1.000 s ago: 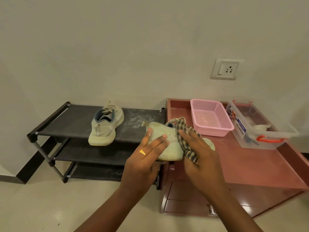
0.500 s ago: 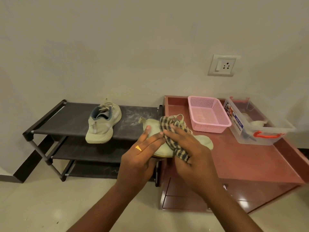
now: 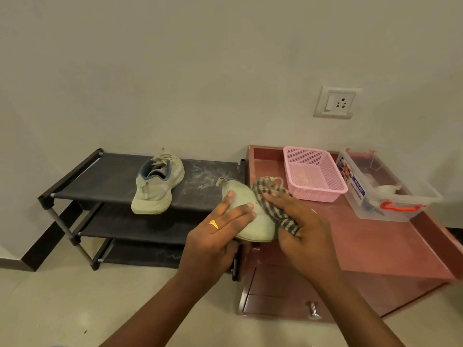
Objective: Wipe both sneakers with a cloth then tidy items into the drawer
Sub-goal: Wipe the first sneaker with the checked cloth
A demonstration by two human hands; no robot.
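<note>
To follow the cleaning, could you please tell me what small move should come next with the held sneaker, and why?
Probably slide the right hand with the brown checked cloth along the held pale green sneaker: the cloth covers only part of it, while the left hand steadies its heel end.

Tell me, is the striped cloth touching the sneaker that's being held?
Touching. The head view shows the right hand holding the striped cloth flat against the held sneaker, with no gap between them.
</note>
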